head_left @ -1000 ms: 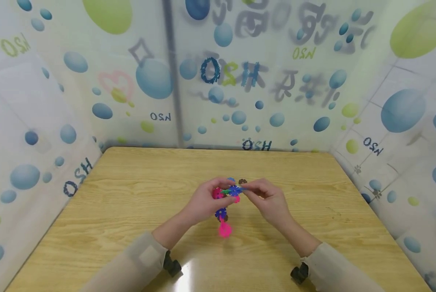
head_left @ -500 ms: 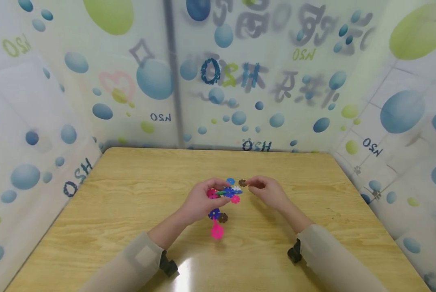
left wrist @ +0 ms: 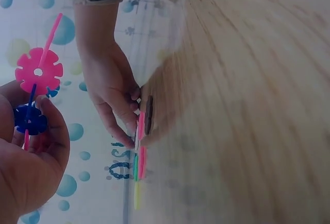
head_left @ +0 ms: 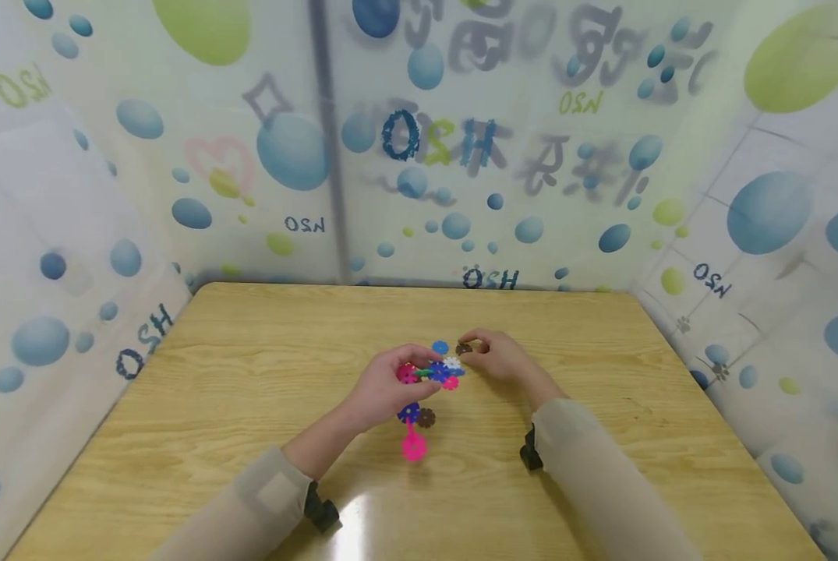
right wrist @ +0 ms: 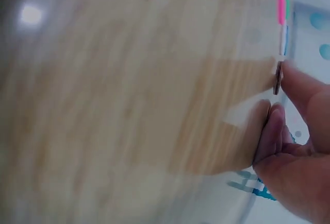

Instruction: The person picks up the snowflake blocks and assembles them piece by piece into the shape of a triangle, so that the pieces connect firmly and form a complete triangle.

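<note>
In the head view my left hand (head_left: 385,389) holds a linked chain of notched plastic snowflake discs. Its dark blue disc (head_left: 439,372) and a green disc seen edge-on lie near my fingertips; a bright pink disc (head_left: 414,447) hangs at the low end. The left wrist view shows the chain's pink disc (left wrist: 38,72) and blue disc (left wrist: 31,121) by curled fingers. My right hand (head_left: 503,360) reaches to a brown disc (head_left: 464,348) on the table. In the right wrist view, one fingertip is right at the brown disc (right wrist: 278,79), the other fingers apart from it.
Loose discs lie close by on the wooden table (head_left: 264,335): a light blue disc (head_left: 440,347), a white disc (head_left: 451,363), a small pink disc (head_left: 450,382) and another brown disc (head_left: 426,418). A patterned curtain (head_left: 250,234) stands behind the table, with more at both sides.
My right hand has left the chain's blue disc, drawn back to the right, then come in to the brown disc. My left hand has shifted the chain slightly left.
</note>
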A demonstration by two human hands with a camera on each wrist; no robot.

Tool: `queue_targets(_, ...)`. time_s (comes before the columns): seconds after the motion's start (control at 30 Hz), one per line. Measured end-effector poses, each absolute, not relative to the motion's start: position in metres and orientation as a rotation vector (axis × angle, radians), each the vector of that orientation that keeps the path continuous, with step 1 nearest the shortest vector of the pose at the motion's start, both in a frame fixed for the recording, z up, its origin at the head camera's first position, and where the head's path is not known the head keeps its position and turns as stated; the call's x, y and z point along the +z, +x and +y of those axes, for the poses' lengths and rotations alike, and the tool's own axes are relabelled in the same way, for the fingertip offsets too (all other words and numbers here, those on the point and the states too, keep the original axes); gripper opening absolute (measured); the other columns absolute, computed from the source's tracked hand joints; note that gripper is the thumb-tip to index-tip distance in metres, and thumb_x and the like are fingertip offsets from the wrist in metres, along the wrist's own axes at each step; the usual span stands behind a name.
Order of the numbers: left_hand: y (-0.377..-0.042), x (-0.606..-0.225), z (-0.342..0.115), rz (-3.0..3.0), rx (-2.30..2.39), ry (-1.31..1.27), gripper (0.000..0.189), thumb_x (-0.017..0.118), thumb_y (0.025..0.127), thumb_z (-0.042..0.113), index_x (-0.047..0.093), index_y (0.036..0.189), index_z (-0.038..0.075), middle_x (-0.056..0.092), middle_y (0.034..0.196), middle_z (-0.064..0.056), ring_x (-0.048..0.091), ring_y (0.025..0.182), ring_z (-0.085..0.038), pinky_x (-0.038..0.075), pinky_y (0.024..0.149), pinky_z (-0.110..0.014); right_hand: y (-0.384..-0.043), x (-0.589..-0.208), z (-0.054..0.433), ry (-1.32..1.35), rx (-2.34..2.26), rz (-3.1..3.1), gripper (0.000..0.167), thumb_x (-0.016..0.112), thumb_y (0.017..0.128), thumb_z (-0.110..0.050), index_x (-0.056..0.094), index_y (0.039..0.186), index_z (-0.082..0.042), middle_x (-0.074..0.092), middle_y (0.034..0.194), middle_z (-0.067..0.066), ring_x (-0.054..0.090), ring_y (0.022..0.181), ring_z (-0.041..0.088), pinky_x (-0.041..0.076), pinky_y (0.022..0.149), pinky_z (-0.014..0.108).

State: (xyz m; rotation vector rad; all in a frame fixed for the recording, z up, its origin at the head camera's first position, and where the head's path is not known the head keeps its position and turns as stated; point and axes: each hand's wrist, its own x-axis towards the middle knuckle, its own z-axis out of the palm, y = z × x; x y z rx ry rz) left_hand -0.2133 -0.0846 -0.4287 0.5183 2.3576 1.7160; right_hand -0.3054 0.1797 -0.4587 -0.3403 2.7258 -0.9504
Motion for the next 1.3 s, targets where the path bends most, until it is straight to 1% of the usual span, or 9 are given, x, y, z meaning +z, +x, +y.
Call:
queue_targets(0.17, -0.212, -0.428, -0.084, 2.359, 1.716, 0.513, 0.044, 0.084, 0.098, 0.025, 0.072, 0.139, 0.014, 0.072, 0.133, -0.012, 0.068, 0.094, -0.017, 0.061, 0.08, -0.03, -0.305, -0.458, 0.175, -0.289, -0.922, 2.738, 0.03, 0.071, 0.108, -0.025, 0.066, 0.135, -0.013, 0.067, 0.113, 0.013, 0.06, 0.099, 0.027, 0.052, 0.092, 0.045)
queue_targets(0.3, -0.212, -0.427, -0.083, 2.342, 1.725, 0.506, 0.041, 0.085, 0.098, 0.025, 0.075, 0.137, 0.021, 0.072, 0.134, -0.01, 0.067, 0.089, -0.017, 0.06, 0.074, -0.028, -0.302, -0.458, 0.177, -0.258, -0.965, 2.73, 0.029, 0.074, 0.106, -0.021, 0.063, 0.131, -0.01, 0.066, 0.113, 0.014, 0.059, 0.1, 0.028, 0.051, 0.093, 0.044)
queue_targets(0.4, -0.211, -0.427, -0.083, 2.335, 1.724, 0.514, 0.038, 0.085, 0.098, 0.025, 0.077, 0.135, 0.024, 0.072, 0.135, -0.009, 0.061, 0.08, -0.015, 0.055, 0.066, -0.024, -0.299, -0.459, 0.181, -0.263, -1.013, 2.726, 0.028, 0.076, 0.105, -0.019, 0.064, 0.128, -0.01, 0.066, 0.113, 0.013, 0.059, 0.1, 0.026, 0.051, 0.093, 0.042)
queue_targets(0.53, -0.211, -0.428, -0.082, 2.322, 1.737, 0.561, 0.037, 0.084, 0.098, 0.022, 0.079, 0.135, 0.02, 0.073, 0.136, -0.009, 0.048, 0.065, -0.01, 0.045, 0.056, -0.02, -0.294, -0.461, 0.192, -0.311, -1.096, 2.689, 0.026, 0.079, 0.102, -0.016, 0.065, 0.122, -0.01, 0.067, 0.112, 0.012, 0.061, 0.099, 0.024, 0.052, 0.09, 0.04)
queue_targets(0.63, -0.211, -0.43, -0.08, 2.32, 1.748, 0.592, 0.034, 0.083, 0.099, 0.02, 0.08, 0.133, 0.017, 0.073, 0.134, -0.007, 0.042, 0.059, -0.007, 0.042, 0.053, -0.019, -0.291, -0.463, 0.203, -0.338, -1.133, 2.665, 0.02, 0.078, 0.102, -0.015, 0.065, 0.118, -0.011, 0.069, 0.108, 0.011, 0.062, 0.094, 0.023, 0.052, 0.084, 0.036)
queue_targets(0.73, -0.21, -0.43, -0.08, 2.324, 1.751, 0.59, 0.031, 0.083, 0.099, 0.022, 0.082, 0.13, 0.02, 0.073, 0.13, -0.005, 0.037, 0.055, -0.006, 0.039, 0.051, -0.019, -0.284, -0.464, 0.212, -0.33, -1.2, 2.641, 0.016, 0.075, 0.105, -0.015, 0.066, 0.116, -0.01, 0.071, 0.104, 0.01, 0.064, 0.089, 0.02, 0.055, 0.079, 0.032)
queue_targets(0.9, -0.21, -0.43, -0.079, 2.326, 1.771, 0.561, 0.027, 0.083, 0.1, 0.024, 0.083, 0.127, 0.022, 0.072, 0.125, -0.004, 0.036, 0.054, -0.006, 0.038, 0.05, -0.019, -0.261, -0.452, 0.217, -0.29, -1.54, 2.498, 0.02, 0.069, 0.108, -0.012, 0.066, 0.125, -0.002, 0.074, 0.108, 0.015, 0.074, 0.092, 0.022, 0.069, 0.085, 0.038)
queue_targets(1.1, -0.211, -0.427, -0.079, 2.339, 1.801, 0.536, 0.022, 0.082, 0.101, 0.028, 0.084, 0.121, 0.02, 0.075, 0.121, -0.002, 0.042, 0.056, -0.007, 0.041, 0.052, -0.02, -0.228, -0.429, 0.208, -0.338, -1.803, 2.292, 0.03, 0.071, 0.108, -0.015, 0.065, 0.132, 0.001, 0.076, 0.111, 0.012, 0.08, 0.099, 0.029, 0.068, 0.095, 0.051)
queue_targets(1.3, -0.211, -0.428, -0.079, 2.319, 1.816, 0.517, 0.023, 0.081, 0.102, 0.029, 0.084, 0.122, 0.018, 0.075, 0.119, -0.003, 0.053, 0.06, -0.009, 0.044, 0.052, -0.02, -0.209, -0.42, 0.198, -0.397, -1.904, 2.179, 0.03, 0.07, 0.108, -0.012, 0.064, 0.132, 0.004, 0.078, 0.109, 0.009, 0.081, 0.095, 0.022, 0.069, 0.092, 0.045)
